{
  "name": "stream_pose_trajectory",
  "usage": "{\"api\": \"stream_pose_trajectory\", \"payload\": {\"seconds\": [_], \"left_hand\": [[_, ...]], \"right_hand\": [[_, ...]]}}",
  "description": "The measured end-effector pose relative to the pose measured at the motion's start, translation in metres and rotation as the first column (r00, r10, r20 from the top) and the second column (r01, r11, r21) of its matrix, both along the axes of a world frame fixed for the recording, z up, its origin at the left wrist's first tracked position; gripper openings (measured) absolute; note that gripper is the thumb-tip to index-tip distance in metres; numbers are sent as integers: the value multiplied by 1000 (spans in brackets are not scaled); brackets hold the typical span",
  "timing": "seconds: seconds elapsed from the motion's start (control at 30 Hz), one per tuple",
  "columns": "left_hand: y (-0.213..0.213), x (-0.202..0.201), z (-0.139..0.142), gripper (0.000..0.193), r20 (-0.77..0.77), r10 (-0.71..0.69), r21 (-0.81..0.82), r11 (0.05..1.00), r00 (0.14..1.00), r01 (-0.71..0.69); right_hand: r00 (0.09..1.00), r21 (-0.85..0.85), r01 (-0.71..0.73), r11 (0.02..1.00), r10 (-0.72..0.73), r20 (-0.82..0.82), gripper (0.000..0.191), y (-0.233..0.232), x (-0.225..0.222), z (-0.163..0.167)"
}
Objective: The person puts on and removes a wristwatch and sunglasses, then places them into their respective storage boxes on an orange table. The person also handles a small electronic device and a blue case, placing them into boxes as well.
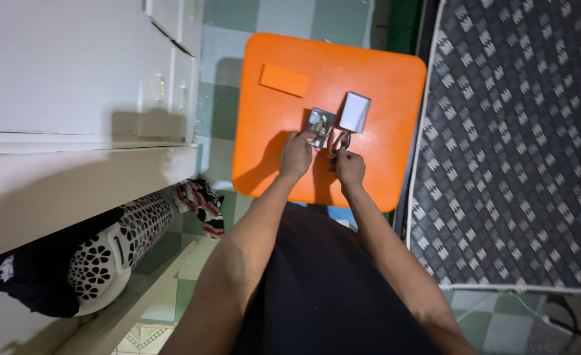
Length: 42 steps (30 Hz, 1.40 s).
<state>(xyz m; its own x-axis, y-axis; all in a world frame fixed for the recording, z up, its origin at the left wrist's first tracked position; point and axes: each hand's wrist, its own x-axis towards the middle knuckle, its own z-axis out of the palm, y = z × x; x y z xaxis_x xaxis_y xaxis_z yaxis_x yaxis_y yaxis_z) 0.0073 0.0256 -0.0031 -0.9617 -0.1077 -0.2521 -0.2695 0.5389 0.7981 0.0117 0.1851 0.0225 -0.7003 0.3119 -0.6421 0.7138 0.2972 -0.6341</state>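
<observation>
Down to the left of the person's arms, a white perforated laundry basket [129, 243] lies tipped under the white cabinet [73, 72], dark clothing [34, 276] spilling from its mouth, and a striped red, black and white cloth [201, 204] sits on the green tiled floor [224, 112] beside it. The left hand [297, 154] pinches the near edge of a small shiny metal piece [321, 125] on the orange table [382, 72]. The right hand [349, 165] is closed on thin looped straps or handles [339, 141] just beside it; what they belong to is unclear. Just beyond the right hand stands a small white box [355, 112]. Farther left of both hands lies a flat orange block [284, 80]. A patterned grey mat [520, 144] spreads to the right.
</observation>
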Motion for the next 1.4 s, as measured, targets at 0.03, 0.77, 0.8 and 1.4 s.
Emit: {"api": "stream_pose_trajectory", "payload": {"seconds": [0.03, 0.77, 0.8, 1.4], "left_hand": [[2, 1, 2, 32, -59, -90, -62, 994, 994, 87], [20, -1, 9, 31, 229, -455, -457, 730, 861, 508], [18, -1, 11, 31, 209, -427, -439, 763, 880, 475], [20, -10, 21, 24, 31, -530, -638, 642, 848, 425]], "right_hand": [[1000, 53, -17, 998, 16, 15, 38, 10, 3, -1], [996, 7, 93, 996, -93, -5, 22, 15, -2, -7], [993, -2, 119, 993, -119, -25, 23, 14, -2, -8], [959, -159, 256, 953, -271, -78, 30, 7, 11, 8]]}}
